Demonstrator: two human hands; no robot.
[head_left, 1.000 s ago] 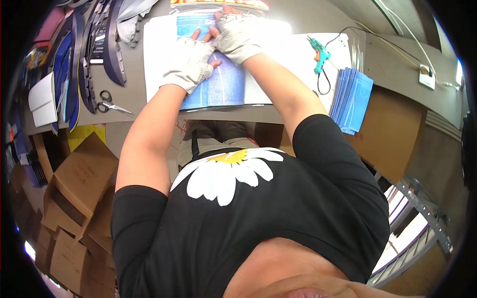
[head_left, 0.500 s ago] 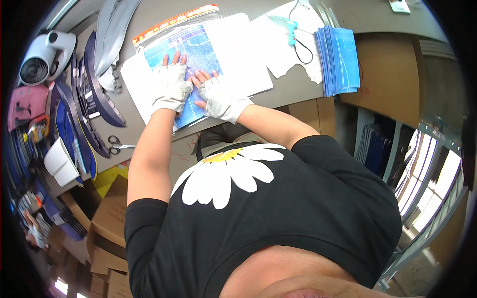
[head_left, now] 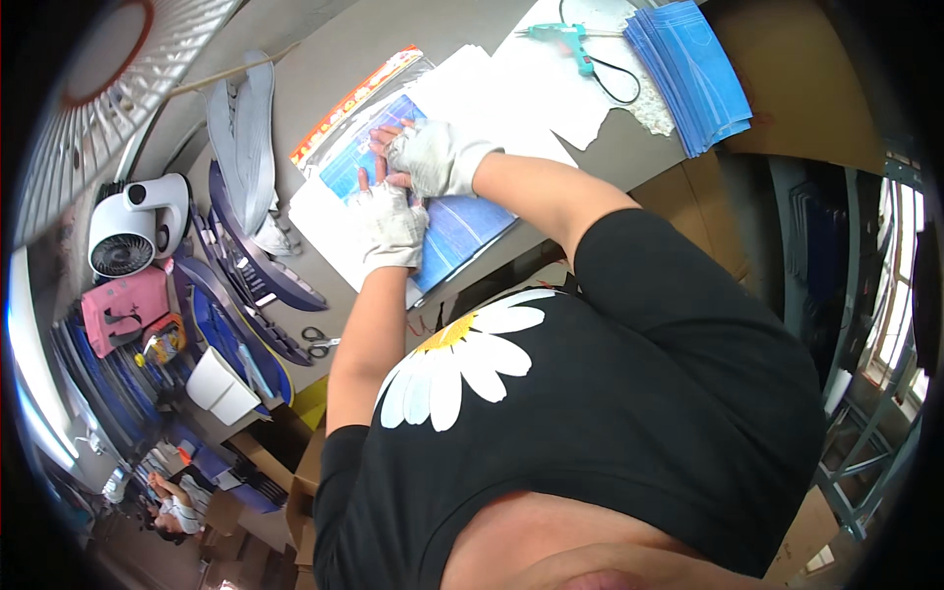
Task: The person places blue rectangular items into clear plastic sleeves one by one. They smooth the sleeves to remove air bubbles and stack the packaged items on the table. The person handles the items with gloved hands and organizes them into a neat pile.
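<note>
Left hand: my gloved left hand (head_left: 390, 224) lay flat, fingers spread, palm down on the blue printed sheet (head_left: 462, 224); it pinched nothing.
Right hand: my gloved right hand (head_left: 433, 157) rested just above the left one, fingers loosely bent and pressing the same sheet near its upper edge; whether the fingertips nipped an edge I could not tell.
Blue sheet: it lay on the grey table (head_left: 334, 69) straight ahead of me, on top of white paper (head_left: 511, 98), with a clear plastic sleeve with a red-and-yellow strip (head_left: 359, 103) showing at its far edge.
Done so far: I judged the sheet was laid down and being smoothed or held flat under both palms; it looked flat, with no corner lifted that I could see.
Left to do: the stack of blue sheets (head_left: 688, 74) at the right end of the table looked tall, so I judged much of the pile was not yet handled.
Tools untouched: the teal glue gun (head_left: 560, 37) lay well apart from my hands on the white paper, its cord looped beside it; the scissors (head_left: 320, 341) lay near the table's near edge, by my left forearm.
</note>
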